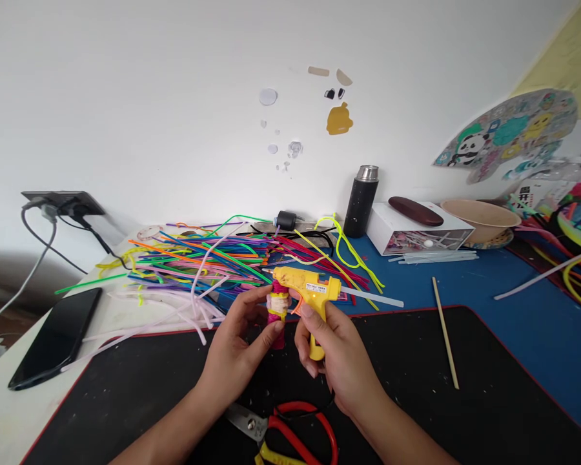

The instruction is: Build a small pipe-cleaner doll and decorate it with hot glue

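Note:
My left hand is closed around a small pink and yellow pipe-cleaner figure, held upright above the black mat. My right hand grips the handle of a yellow hot glue gun, with a finger on the orange trigger. The gun's nozzle points left and sits right at the top of the figure. A clear glue stick juts out of the gun's back end to the right.
A heap of coloured pipe cleaners lies behind my hands. Red-handled scissors rest near my wrists. A black phone lies at left, a wooden stick at right. A black flask, white box and bowl stand behind.

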Action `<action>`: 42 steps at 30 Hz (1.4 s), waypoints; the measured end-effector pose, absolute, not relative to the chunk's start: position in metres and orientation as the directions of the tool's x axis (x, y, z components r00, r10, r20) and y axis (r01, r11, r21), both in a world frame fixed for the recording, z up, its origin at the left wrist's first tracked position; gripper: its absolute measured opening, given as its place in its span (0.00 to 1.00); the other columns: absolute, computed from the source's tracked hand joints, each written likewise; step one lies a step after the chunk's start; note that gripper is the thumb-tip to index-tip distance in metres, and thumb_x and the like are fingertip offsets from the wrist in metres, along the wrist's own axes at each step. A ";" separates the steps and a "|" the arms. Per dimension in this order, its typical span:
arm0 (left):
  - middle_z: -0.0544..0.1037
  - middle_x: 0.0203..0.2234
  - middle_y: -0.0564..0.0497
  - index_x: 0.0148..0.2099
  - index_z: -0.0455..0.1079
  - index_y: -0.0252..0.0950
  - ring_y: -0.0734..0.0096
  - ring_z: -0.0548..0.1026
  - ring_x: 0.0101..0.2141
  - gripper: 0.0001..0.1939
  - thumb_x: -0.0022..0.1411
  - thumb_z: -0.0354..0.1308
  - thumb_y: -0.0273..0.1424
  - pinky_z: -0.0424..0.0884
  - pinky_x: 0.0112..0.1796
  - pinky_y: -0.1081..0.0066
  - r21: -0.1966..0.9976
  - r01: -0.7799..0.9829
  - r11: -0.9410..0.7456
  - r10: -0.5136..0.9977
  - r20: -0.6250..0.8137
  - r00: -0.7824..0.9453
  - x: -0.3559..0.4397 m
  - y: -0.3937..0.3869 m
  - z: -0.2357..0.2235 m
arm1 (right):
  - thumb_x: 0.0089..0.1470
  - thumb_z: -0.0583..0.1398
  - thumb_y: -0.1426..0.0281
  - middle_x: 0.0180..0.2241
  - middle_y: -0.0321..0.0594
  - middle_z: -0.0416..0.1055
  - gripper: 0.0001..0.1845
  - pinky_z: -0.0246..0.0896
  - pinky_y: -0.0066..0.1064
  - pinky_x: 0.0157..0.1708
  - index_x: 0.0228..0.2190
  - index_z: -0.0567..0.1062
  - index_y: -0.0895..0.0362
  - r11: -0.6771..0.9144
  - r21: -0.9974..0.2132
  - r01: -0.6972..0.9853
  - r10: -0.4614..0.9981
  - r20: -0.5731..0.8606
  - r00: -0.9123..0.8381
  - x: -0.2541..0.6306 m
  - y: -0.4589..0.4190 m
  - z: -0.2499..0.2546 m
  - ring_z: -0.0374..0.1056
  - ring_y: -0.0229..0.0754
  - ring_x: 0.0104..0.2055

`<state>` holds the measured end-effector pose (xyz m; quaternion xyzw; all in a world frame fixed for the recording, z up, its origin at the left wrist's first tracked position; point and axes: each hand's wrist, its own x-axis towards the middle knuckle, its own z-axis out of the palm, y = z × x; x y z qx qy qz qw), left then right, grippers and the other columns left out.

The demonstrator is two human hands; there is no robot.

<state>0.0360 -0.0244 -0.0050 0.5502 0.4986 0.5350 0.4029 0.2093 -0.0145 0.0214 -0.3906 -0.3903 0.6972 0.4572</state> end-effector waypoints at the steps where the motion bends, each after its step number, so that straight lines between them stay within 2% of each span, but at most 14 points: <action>1: 0.81 0.44 0.49 0.60 0.71 0.44 0.64 0.81 0.41 0.22 0.66 0.69 0.37 0.82 0.38 0.67 0.976 0.121 -0.178 0.980 0.188 -0.070 0.036 -0.024 -0.005 | 0.59 0.67 0.45 0.18 0.28 0.68 0.28 0.43 0.22 0.15 0.39 0.74 0.58 -0.278 -0.901 -0.333 0.943 -0.191 -0.273 0.209 -0.014 0.022 0.56 0.30 0.15; 8: 0.81 0.46 0.48 0.61 0.71 0.44 0.63 0.81 0.42 0.23 0.66 0.69 0.37 0.82 0.39 0.67 0.975 0.141 -0.170 0.981 0.181 -0.072 0.036 -0.025 -0.005 | 0.57 0.68 0.43 0.17 0.28 0.67 0.28 0.43 0.23 0.15 0.36 0.73 0.57 -0.280 -0.899 -0.337 0.943 -0.192 -0.271 0.208 -0.014 0.021 0.55 0.30 0.14; 15: 0.82 0.44 0.48 0.60 0.72 0.43 0.63 0.81 0.41 0.23 0.66 0.69 0.37 0.82 0.37 0.67 0.978 0.132 -0.159 0.983 0.170 -0.076 0.036 -0.025 -0.003 | 0.57 0.68 0.43 0.18 0.28 0.67 0.29 0.43 0.23 0.15 0.39 0.74 0.57 -0.288 -0.898 -0.333 0.941 -0.201 -0.272 0.209 -0.014 0.022 0.55 0.30 0.15; 42: 0.80 0.47 0.46 0.61 0.71 0.43 0.60 0.81 0.43 0.23 0.66 0.68 0.38 0.83 0.37 0.65 0.983 0.116 -0.139 0.987 0.147 -0.061 0.037 -0.024 -0.002 | 0.59 0.67 0.45 0.18 0.28 0.68 0.27 0.43 0.23 0.15 0.37 0.73 0.57 -0.278 -0.907 -0.316 0.945 -0.198 -0.261 0.209 -0.015 0.023 0.56 0.31 0.15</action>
